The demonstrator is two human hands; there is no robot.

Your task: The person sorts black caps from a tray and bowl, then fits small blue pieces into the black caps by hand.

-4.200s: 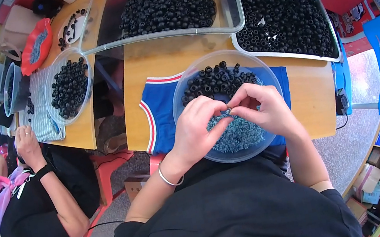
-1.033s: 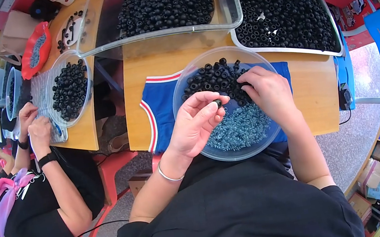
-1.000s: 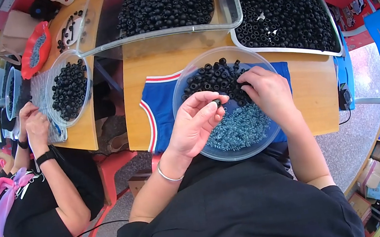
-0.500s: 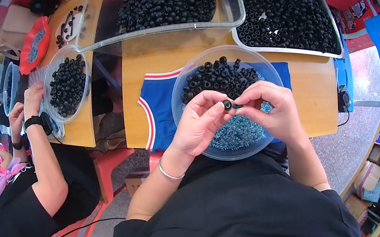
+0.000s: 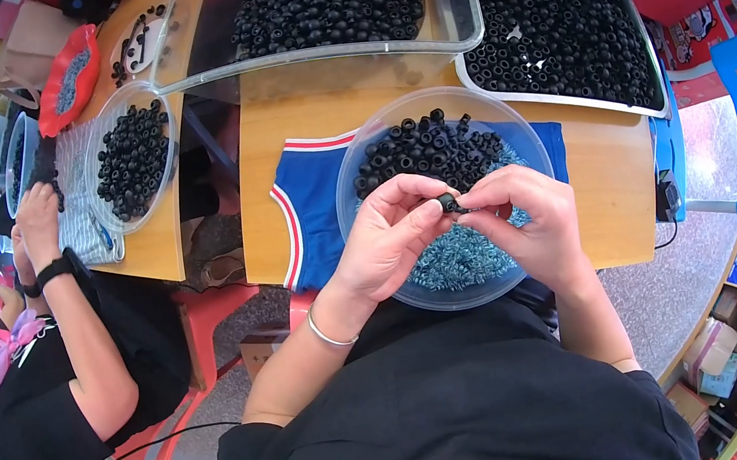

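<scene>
1. Your left hand [image 5: 394,237] is nearly closed, thumb and forefinger pinching a black bead [image 5: 447,202].
2. Your right hand [image 5: 528,214], fingers curled, pinches a small dark piece [image 5: 464,210], partly hidden, at the bead's right.
3. Both are above the round bowl [image 5: 465,301]: piled beads [image 5: 423,149] far, blue pieces [image 5: 461,261] near.

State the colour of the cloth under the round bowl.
The cloth is blue with red and white trim, best in the head view.

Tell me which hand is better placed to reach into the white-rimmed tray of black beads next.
Right, I'd judge. The right hand is nearer the tray; the left hand would likely have to cross past it. Both pinch small black pieces, though.
</scene>
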